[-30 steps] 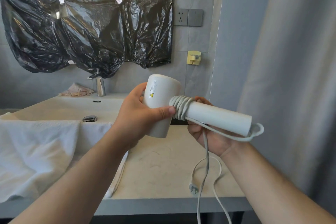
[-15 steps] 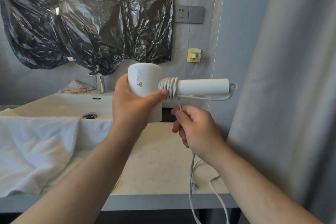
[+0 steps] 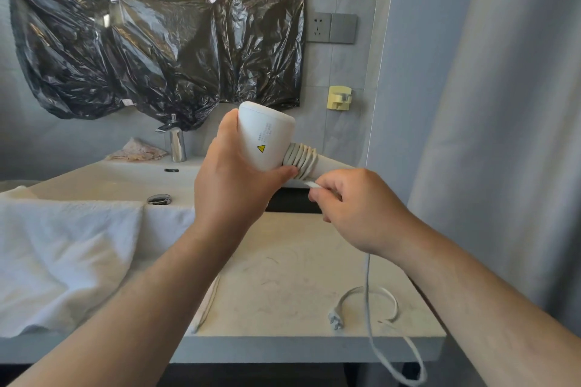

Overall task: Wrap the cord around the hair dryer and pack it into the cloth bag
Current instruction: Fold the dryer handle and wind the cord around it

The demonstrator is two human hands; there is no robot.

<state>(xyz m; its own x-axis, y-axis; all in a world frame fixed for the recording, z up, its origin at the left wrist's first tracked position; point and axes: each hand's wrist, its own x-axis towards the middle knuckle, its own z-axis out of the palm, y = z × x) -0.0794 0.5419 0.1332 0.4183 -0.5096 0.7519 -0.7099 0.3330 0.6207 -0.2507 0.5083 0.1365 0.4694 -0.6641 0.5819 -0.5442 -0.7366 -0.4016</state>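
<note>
The left hand (image 3: 232, 185) grips the hair dryer (image 3: 267, 138) body. The right hand (image 3: 355, 207) pinches the limp cord (image 3: 368, 292); it probably needs tension.

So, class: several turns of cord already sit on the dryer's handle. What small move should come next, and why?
Probably carry the right hand over the handle to lay another turn beside the coils. The left hand steadies the hair dryer, and slack cord with the plug lies on the counter.

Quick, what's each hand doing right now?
Left hand: closed around the hair dryer head.
Right hand: closed, pinching the cord beside the handle.
</note>
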